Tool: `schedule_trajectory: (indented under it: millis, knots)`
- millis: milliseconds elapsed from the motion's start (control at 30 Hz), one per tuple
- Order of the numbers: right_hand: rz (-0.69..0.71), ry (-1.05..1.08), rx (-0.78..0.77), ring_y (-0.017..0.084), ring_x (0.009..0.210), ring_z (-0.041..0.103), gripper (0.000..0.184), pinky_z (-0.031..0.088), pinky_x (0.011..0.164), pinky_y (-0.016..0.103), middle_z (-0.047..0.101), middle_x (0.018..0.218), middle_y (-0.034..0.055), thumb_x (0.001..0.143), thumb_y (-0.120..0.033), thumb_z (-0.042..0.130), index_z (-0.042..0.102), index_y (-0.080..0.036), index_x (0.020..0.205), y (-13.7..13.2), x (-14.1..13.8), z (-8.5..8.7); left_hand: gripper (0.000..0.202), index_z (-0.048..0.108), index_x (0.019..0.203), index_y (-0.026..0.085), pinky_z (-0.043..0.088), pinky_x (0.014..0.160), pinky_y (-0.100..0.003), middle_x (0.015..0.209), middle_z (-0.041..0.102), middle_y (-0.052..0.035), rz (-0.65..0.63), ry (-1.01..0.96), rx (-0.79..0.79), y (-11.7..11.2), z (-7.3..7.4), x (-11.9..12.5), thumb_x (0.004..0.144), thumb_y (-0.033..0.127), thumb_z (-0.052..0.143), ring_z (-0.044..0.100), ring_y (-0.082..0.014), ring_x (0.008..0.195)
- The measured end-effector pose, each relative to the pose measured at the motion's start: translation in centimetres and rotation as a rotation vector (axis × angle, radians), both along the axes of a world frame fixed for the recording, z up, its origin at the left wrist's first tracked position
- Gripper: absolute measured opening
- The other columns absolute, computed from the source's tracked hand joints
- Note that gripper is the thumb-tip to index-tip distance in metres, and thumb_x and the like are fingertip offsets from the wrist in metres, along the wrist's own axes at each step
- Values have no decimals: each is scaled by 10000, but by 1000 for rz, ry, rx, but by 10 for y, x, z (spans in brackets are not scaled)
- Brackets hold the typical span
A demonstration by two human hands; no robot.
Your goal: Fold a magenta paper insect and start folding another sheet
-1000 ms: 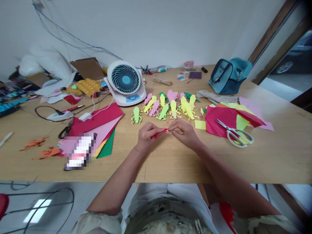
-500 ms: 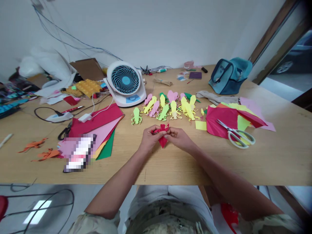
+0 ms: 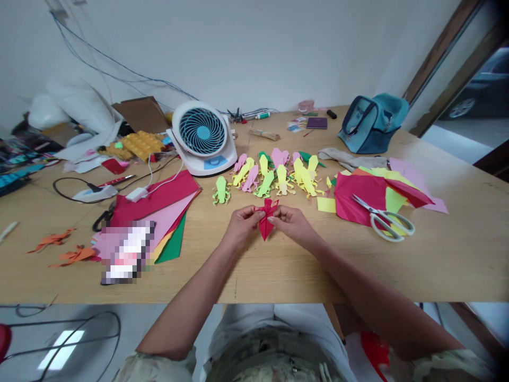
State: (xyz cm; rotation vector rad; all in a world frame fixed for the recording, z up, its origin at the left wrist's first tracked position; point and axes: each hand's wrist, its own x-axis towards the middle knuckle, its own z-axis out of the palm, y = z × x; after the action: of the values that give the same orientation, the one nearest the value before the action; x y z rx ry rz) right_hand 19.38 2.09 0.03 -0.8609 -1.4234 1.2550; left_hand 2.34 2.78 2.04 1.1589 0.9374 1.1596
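Observation:
Between my two hands, over the table's front half, is a red folded paper figure (image 3: 266, 225) with a pointed lower end and thin strips sticking out near its top. My left hand (image 3: 245, 223) pinches its left side, fingers closed. On its right side my right hand (image 3: 290, 220) grips it the same way, thumb on the paper. Just beyond the hands lie several folded paper figures (image 3: 282, 180) in yellow, pink and green. One light green figure (image 3: 221, 191) sits a little apart, left of the group.
White-handled scissors (image 3: 384, 216) rest on coloured paper sheets (image 3: 360, 199) at the right. More sheets (image 3: 170, 244), with a pixelated object (image 3: 129, 252) on them, lie left, beside orange figures (image 3: 75, 255). A fan (image 3: 203, 135) and a blue bag (image 3: 374, 124) stand behind.
My fingers have drawn slightly apart on the red paper figure, so more of its middle and its side strips show. The whole view has shifted a little.

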Motion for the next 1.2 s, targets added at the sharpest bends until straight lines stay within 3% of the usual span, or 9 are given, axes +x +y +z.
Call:
schedule_trajectory:
  millis: [167, 333, 467, 700, 900, 1067, 1200]
  knots:
    - [-11, 29, -18, 130, 659, 612, 372, 503, 634, 281, 676, 747, 4, 750, -525, 778, 644, -180, 791, 0, -1, 1, 447, 736, 759, 139, 245, 526, -228, 523, 442, 69, 4, 2, 16, -2, 4, 1, 613, 540, 870, 319, -55, 502]
    - [0, 37, -52, 147, 667, 644, 352, 534, 610, 282, 693, 761, 14, 757, -506, 763, 643, -183, 829, 0, -4, 1, 381, 725, 729, 131, 308, 521, -215, 587, 538, 39, 70, 68, 127, -6, 6, 6, 662, 487, 843, 419, -63, 525]
    - [-69, -15, -14, 131, 631, 607, 254, 490, 555, 251, 673, 740, 1, 797, -428, 723, 633, -193, 835, 0, -3, -1, 432, 710, 842, 138, 321, 485, -209, 580, 590, 36, 14, 88, 66, -8, 5, 9, 650, 500, 848, 453, -71, 476]
    - [-58, -92, 19, 121, 591, 545, 271, 422, 513, 237, 608, 681, -15, 806, -438, 706, 580, -201, 771, -2, -3, -1, 486, 590, 621, 146, 240, 456, -196, 472, 476, 63, -6, 68, 65, -4, 3, 4, 632, 551, 859, 358, -44, 437]
    - [-61, -123, 16, 112, 575, 526, 289, 386, 516, 233, 599, 665, -18, 801, -446, 700, 569, -195, 744, -1, 0, 1, 493, 659, 783, 144, 224, 448, -196, 551, 540, 53, -86, -2, -46, -6, 6, 6, 591, 536, 888, 377, -51, 455]
    - [-65, -193, -8, 100, 543, 493, 229, 354, 514, 232, 585, 638, -33, 791, -381, 690, 573, -191, 738, -4, -1, 0, 451, 625, 653, 135, 236, 498, -202, 536, 503, 59, -55, 38, 7, -5, 5, 7, 593, 489, 896, 364, -43, 490]
    - [-36, -232, -13, 111, 569, 515, 259, 374, 542, 239, 607, 659, -24, 792, -422, 698, 592, -189, 753, -6, -1, 1, 416, 636, 630, 139, 288, 555, -217, 558, 524, 50, -74, 56, 31, -3, 7, 2, 606, 475, 881, 397, -58, 532]
